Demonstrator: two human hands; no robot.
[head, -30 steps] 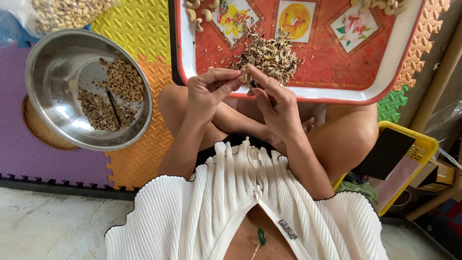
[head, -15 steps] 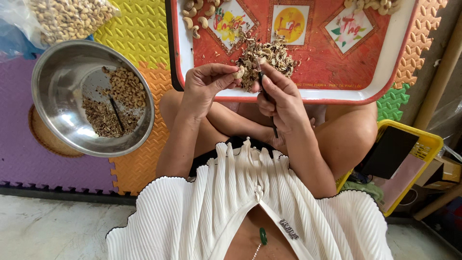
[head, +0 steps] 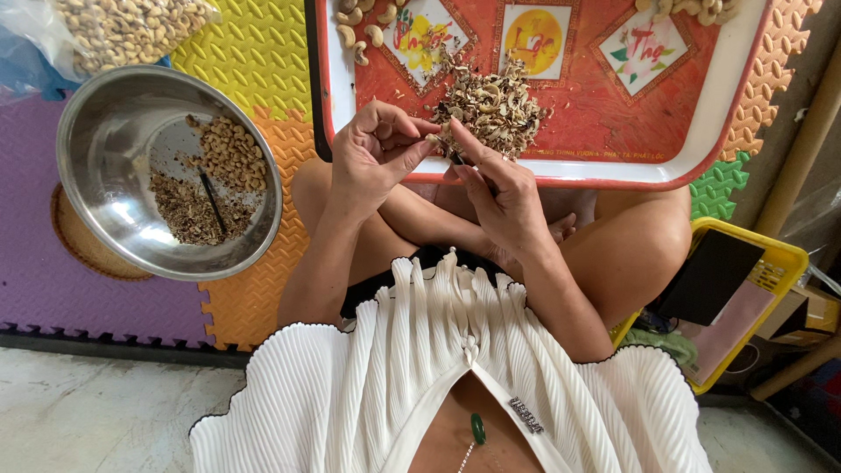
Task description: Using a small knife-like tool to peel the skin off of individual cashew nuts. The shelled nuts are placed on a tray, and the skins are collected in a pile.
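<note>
My left hand (head: 372, 149) pinches a small cashew nut (head: 435, 140) between thumb and fingertips over the near rim of a red tray (head: 561, 175). My right hand (head: 499, 188) grips a small dark-handled knife (head: 457, 159) with its tip against that nut. Just beyond the hands lies a heap of brown peeled skins (head: 491, 105) on the tray. Several unpeeled cashews (head: 363, 35) lie at the tray's far left corner.
A steel bowl (head: 105, 140) to my left holds peeled cashews (head: 232, 153), skin scraps and a dark stick. A clear bag of cashews (head: 123, 26) lies beyond it. Coloured foam mats (head: 254, 52) cover the floor. A yellow crate (head: 745, 298) stands to my right.
Both hands have stayed together at the tray's near rim, fingers shifting on the nut. The view has drifted slightly, so the bowl and tray sit lower in the picture.
</note>
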